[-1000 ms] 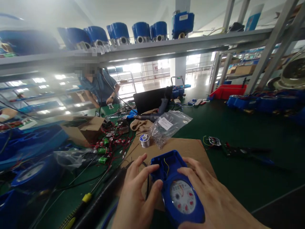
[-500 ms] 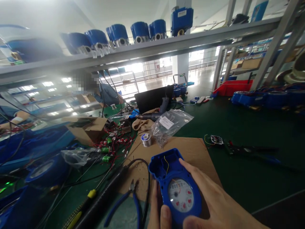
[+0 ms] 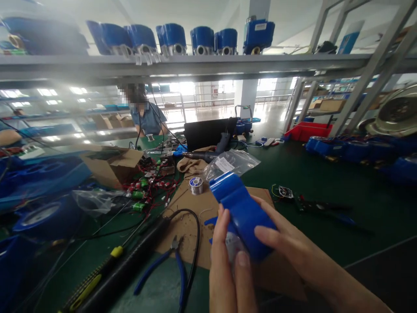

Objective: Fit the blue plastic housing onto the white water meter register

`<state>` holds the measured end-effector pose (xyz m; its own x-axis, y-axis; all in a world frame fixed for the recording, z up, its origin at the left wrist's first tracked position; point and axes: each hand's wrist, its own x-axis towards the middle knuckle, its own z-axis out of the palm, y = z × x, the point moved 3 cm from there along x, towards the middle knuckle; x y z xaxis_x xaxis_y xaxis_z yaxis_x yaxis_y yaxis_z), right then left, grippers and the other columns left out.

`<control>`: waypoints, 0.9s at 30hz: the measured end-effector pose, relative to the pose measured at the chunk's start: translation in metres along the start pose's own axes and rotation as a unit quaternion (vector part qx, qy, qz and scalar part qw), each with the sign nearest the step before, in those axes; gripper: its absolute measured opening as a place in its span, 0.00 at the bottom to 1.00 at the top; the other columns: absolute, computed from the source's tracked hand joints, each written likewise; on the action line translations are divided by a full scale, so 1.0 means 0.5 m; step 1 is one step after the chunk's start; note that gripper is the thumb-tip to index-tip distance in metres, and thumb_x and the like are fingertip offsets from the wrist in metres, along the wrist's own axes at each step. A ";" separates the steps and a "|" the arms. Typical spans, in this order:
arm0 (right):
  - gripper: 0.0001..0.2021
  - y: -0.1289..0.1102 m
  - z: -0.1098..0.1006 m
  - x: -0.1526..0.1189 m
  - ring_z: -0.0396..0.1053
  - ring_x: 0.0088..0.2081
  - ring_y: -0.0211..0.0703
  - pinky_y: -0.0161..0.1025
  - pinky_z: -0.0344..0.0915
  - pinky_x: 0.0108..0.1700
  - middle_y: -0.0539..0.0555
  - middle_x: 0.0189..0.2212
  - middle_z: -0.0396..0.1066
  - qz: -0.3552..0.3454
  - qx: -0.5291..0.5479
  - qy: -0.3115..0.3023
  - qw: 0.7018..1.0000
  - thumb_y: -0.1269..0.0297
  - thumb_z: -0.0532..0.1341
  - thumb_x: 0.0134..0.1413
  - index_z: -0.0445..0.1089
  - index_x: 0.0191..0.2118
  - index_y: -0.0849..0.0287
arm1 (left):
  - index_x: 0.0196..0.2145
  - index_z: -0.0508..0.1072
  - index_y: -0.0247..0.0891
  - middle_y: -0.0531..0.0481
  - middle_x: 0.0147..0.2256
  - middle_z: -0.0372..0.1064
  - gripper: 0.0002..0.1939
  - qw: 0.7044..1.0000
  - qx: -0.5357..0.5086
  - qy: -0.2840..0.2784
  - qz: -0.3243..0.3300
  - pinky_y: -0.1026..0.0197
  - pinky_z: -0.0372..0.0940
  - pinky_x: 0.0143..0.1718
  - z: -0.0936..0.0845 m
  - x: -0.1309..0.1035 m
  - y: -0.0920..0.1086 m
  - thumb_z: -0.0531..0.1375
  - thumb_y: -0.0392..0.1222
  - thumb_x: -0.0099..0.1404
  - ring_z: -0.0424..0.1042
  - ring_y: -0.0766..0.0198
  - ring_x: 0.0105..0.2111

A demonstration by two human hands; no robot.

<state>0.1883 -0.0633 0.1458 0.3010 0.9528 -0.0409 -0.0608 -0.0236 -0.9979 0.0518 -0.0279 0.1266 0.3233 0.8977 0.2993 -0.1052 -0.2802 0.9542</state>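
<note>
Both my hands hold a blue water meter housing (image 3: 244, 213) over the cardboard sheet (image 3: 182, 204). It is turned up on its side, so a smooth blue wall faces me and the dial is mostly hidden. My left hand (image 3: 230, 271) has its fingers closed along the near, left side, over a pale face. Around the right side wraps my right hand (image 3: 293, 241), its thumb on the blue wall. Blue-handled cutting pliers (image 3: 180, 265) lie open to the left, beside a long black tool (image 3: 130, 254) with a cord. A solder spool (image 3: 196, 186) stands behind the housing.
A yellow-black screwdriver (image 3: 97, 276) lies at left, near tangled red wires with green parts (image 3: 140, 195) and an open carton (image 3: 110, 167). Behind are a clear plastic bag (image 3: 237, 163) and a heat gun (image 3: 216, 150). Black-handled pliers (image 3: 322, 206) lie right. A person (image 3: 146, 115) is across the table.
The housing has been raised and turned from dial-up, with its wire compartment showing, onto its side. Both hands have shifted their hold with it. The camera view has levelled.
</note>
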 end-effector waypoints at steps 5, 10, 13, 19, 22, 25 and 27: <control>0.27 0.029 -0.032 0.024 0.69 0.52 0.57 0.50 0.65 0.56 0.57 0.48 0.75 0.081 0.234 0.072 0.966 0.51 0.68 0.48 0.70 0.53 0.58 | 0.58 0.63 0.47 0.50 0.58 0.62 0.18 0.994 0.071 0.046 0.064 0.53 0.54 0.61 -0.039 0.082 0.007 0.52 0.45 0.72 0.60 0.57 0.59; 0.20 0.052 -0.053 0.018 0.69 0.54 0.53 0.49 0.64 0.58 0.55 0.47 0.76 0.103 0.296 0.097 0.945 0.54 0.66 0.50 0.73 0.48 0.57 | 0.57 0.62 0.46 0.48 0.57 0.63 0.19 0.993 0.111 0.018 -0.020 0.46 0.54 0.60 -0.095 0.091 -0.059 0.51 0.50 0.70 0.62 0.55 0.57; 0.21 0.047 -0.054 0.014 0.68 0.56 0.53 0.50 0.62 0.59 0.54 0.48 0.75 0.098 0.338 0.099 0.931 0.55 0.65 0.51 0.71 0.51 0.54 | 0.57 0.64 0.45 0.48 0.58 0.64 0.20 0.990 0.132 -0.043 -0.040 0.47 0.55 0.60 -0.104 0.074 -0.082 0.49 0.50 0.71 0.61 0.56 0.59; 0.17 0.039 -0.048 0.014 0.69 0.54 0.53 0.49 0.62 0.60 0.53 0.40 0.78 0.119 0.346 0.087 0.926 0.55 0.68 0.49 0.74 0.44 0.55 | 0.47 0.77 0.43 0.48 0.44 0.75 0.14 0.964 0.197 -0.176 0.008 0.49 0.62 0.51 -0.063 0.083 -0.067 0.53 0.38 0.70 0.70 0.55 0.47; 0.16 0.035 -0.049 0.015 0.71 0.51 0.51 0.47 0.64 0.58 0.52 0.41 0.78 0.128 0.320 0.089 0.935 0.56 0.69 0.49 0.74 0.44 0.55 | 0.39 0.79 0.44 0.52 0.39 0.77 0.11 0.973 0.175 -0.145 0.028 0.52 0.62 0.47 -0.043 0.101 -0.051 0.58 0.33 0.67 0.72 0.57 0.42; 0.13 0.027 -0.053 0.019 0.72 0.49 0.46 0.42 0.66 0.56 0.51 0.45 0.77 0.136 0.297 0.099 0.940 0.60 0.68 0.52 0.74 0.44 0.54 | 0.37 0.79 0.44 0.54 0.39 0.77 0.10 0.977 0.156 -0.137 0.049 0.56 0.62 0.45 -0.026 0.114 -0.042 0.59 0.32 0.67 0.72 0.59 0.41; 0.14 0.020 -0.052 0.027 0.73 0.47 0.44 0.39 0.68 0.53 0.51 0.47 0.76 0.137 0.277 0.088 0.947 0.62 0.67 0.54 0.73 0.47 0.54 | 0.41 0.77 0.44 0.53 0.39 0.76 0.10 0.980 0.147 -0.128 0.044 0.58 0.62 0.44 -0.017 0.120 -0.041 0.58 0.33 0.68 0.72 0.60 0.41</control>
<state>0.2166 -0.0588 0.1342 0.3524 0.8676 -0.3508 -0.6353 -0.0535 -0.7704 0.0652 0.0345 0.1248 0.5550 0.7615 0.3349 0.1196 -0.4714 0.8737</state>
